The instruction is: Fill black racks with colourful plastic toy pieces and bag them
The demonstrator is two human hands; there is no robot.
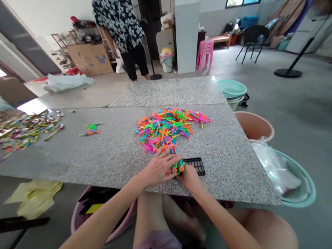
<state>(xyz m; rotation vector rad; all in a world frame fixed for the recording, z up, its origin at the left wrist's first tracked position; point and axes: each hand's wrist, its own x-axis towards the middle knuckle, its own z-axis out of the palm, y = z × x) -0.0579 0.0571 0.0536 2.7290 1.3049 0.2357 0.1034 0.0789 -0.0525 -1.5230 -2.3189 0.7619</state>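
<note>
My left hand [161, 167] reaches over a cluster of small bright plastic toys [176, 168], its fingers stretched across them and curving down their side. Green, blue and orange ends poke out between the two hands. Close by on the right, my right hand [190, 177] is closed, with its fingertips hidden beside the cluster. A black grid tray [199, 165] shows behind and to the right of that hand; part of it is covered. Just beyond the hands spreads a heap of the same pink, orange, green and blue toys [168, 128].
A small group of toys [92, 129] lies left on the speckled stone table [113, 162]. Farther left is a pile of shiny little tubes [30, 129]. Basins, one a peach basin [257, 125], stand along the right edge. A person [119, 19] stands beyond the table.
</note>
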